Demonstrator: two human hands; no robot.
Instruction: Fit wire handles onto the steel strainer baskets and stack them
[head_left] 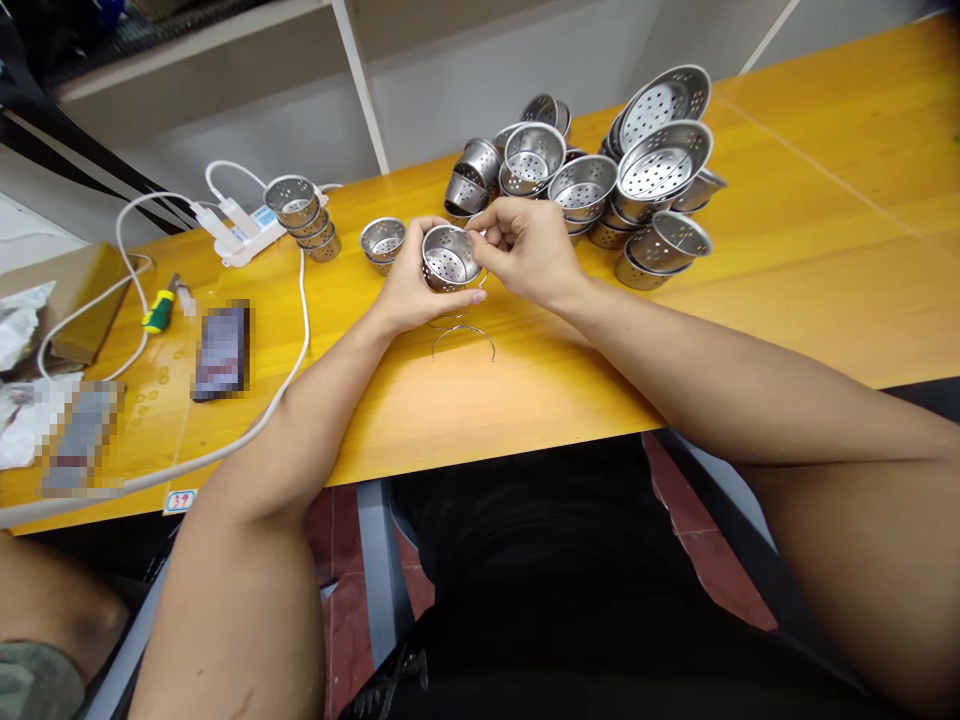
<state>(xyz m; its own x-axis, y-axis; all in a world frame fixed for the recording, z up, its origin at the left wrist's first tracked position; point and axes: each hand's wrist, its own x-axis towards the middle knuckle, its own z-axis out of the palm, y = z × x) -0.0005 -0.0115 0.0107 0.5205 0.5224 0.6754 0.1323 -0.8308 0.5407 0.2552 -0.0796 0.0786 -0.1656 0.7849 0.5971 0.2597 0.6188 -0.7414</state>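
Note:
My left hand [409, 285] is wrapped around a small perforated metal cup [450, 258], tilted so that its holed bottom faces me. At the cup's right rim, my right hand [525, 245] pinches with thumb and forefinger; a bit of thin wire shows just below the fingertips, so it seems to hold a wire handle, mostly hidden. On the table below the hands lies a curved wire handle [463, 328], with part of another beside it. Left of my left hand stands a short stack of similar cups [382, 240].
Several perforated cups and baskets [585, 185] are piled behind and right of my hands. A cup stack [296, 205] stands beside a white power strip [244, 235]. Its cable [304, 310] crosses the table near my left arm. A screwdriver [159, 310] and blurred phones [221, 350] lie left.

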